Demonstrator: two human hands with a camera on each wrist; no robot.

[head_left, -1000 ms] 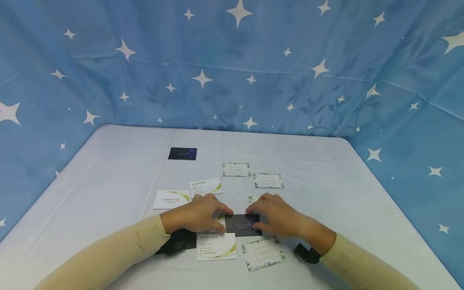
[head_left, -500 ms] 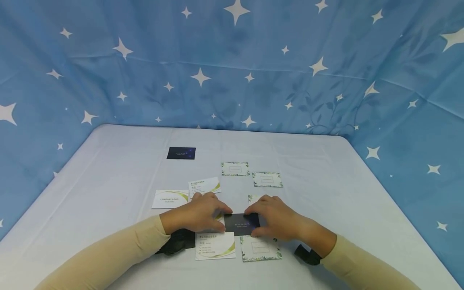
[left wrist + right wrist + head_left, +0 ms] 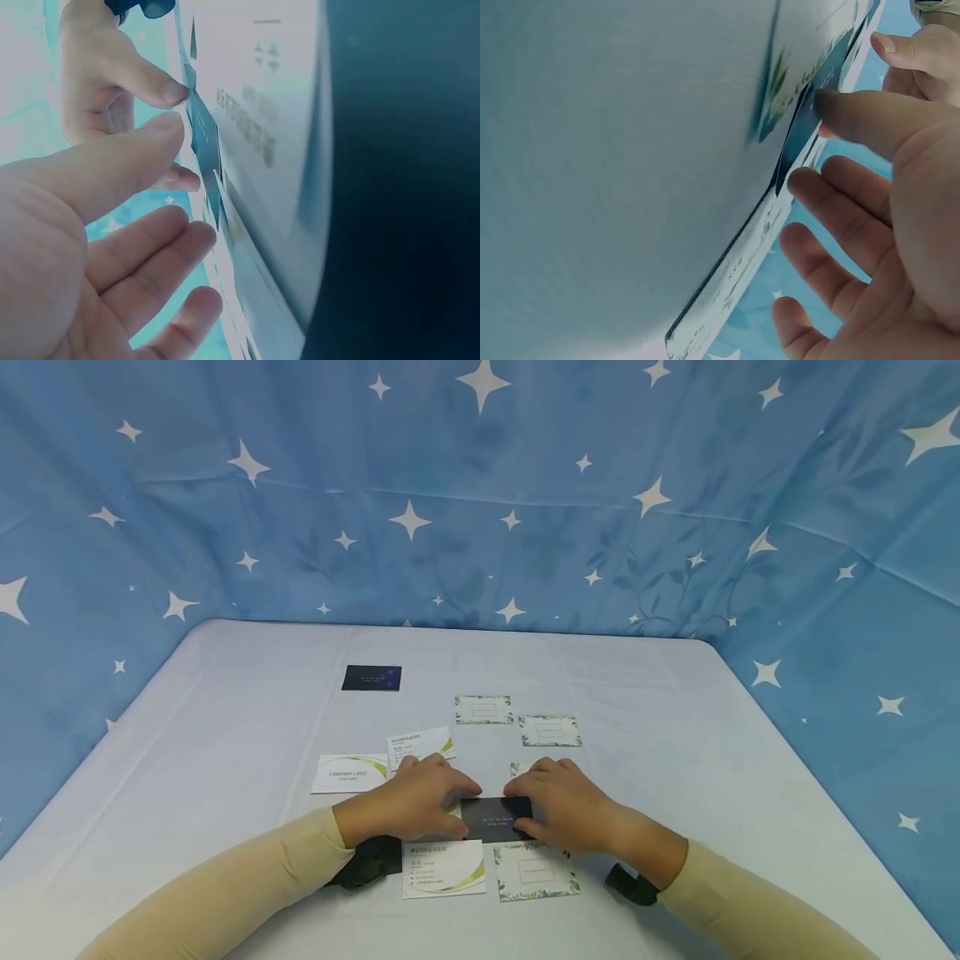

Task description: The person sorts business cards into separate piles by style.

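From where I stand, the dark card (image 3: pixel 487 818) lies between the hands, about midway between the side edges of the tabletop (image 3: pixel 660 718) and well short of its far edge. The left hand (image 3: pixel 420 802) has its fingers loosely spread, thumb by the card's left end, and seems to grip nothing. The right hand (image 3: pixel 570 810) has its thumb on the card's right end, fingers softly bent near the edge away from the person — whether they pinch it, I can't tell. The floral card (image 3: pixel 534 872) sits right against the near side, the white card (image 3: pixel 442 870) just beside that one. With so little room, I'd worry about a nudge: uneven pressure from the two thumbs could skew the dark card, or slide it over the floral card — and a dragging left thumb might knock the white card crooked.
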